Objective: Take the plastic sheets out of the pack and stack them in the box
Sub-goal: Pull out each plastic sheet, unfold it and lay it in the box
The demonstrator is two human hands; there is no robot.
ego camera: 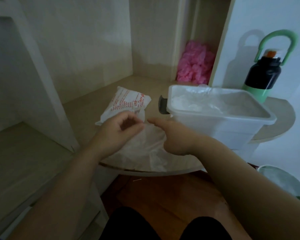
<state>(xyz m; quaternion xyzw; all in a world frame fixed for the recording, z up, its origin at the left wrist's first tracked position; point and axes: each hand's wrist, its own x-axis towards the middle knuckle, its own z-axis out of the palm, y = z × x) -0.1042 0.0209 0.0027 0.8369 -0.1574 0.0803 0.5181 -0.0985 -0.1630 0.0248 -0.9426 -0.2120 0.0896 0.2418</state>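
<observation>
— So, nearest first: why is the left hand (119,130) curling like that?
— It is pinching the upper edge of a plastic sheet (145,151), so its grip is holding that thin film. I judge it is peeling the sheet loose. The right hand (173,137), at three o'clock of it, is lying on the same sheet with straight fingers, its grip holding nothing, probably pinning the film to the table (80,110).
— How is the sheet looking?
— Translucent, crumpled and limp, spreading toward the table's near edge.
— And the pack (126,103)?
— It is lying flat at twelve o'clock of the left hand, white with red print. Its near end is facing the hands, likely for easy pulling.
— The box (220,122)?
— It is sitting at two o'clock, close by, lid off, with stacked sheets (189,103) showing inside. A bottle (265,73) is standing behind it.
</observation>
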